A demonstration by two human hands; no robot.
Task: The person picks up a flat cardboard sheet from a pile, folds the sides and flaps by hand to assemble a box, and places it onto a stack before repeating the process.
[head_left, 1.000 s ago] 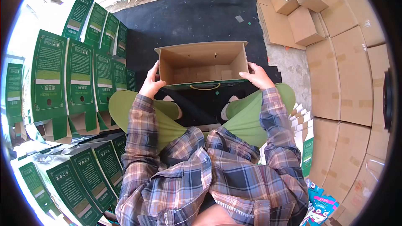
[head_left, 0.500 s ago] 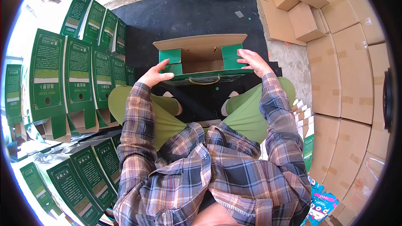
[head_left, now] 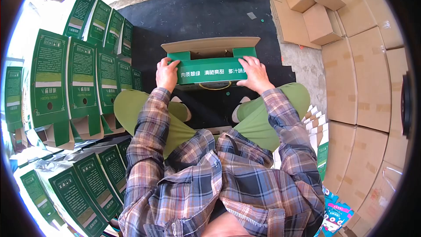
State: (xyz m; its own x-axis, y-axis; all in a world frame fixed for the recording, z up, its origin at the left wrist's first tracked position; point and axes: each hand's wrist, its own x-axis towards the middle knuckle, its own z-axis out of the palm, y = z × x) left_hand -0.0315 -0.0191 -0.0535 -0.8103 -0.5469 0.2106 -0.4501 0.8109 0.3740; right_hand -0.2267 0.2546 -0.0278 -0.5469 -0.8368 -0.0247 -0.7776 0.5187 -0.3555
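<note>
Black floor mat [head_left: 206, 13], hemmed in by packaging: a seated person in a plaid shirt [head_left: 219, 180] presses down the front flap of a green carton [head_left: 213, 71].

The carton stands on the mat just beyond the person's knees, its brown back flap upright. The left hand [head_left: 166, 73], fingers together, hooks the flap's upper corner. The right hand [head_left: 253, 73] lies spread flat on the other end. The printed corrugated board looks light and stiff but likely to crease at the folds, so it is best held by the side walls or the cord handle [head_left: 213, 88]. Flattened green boxes [head_left: 83, 79] lean to the left, and brown cartons [head_left: 364, 79] are stacked to the right.
</note>
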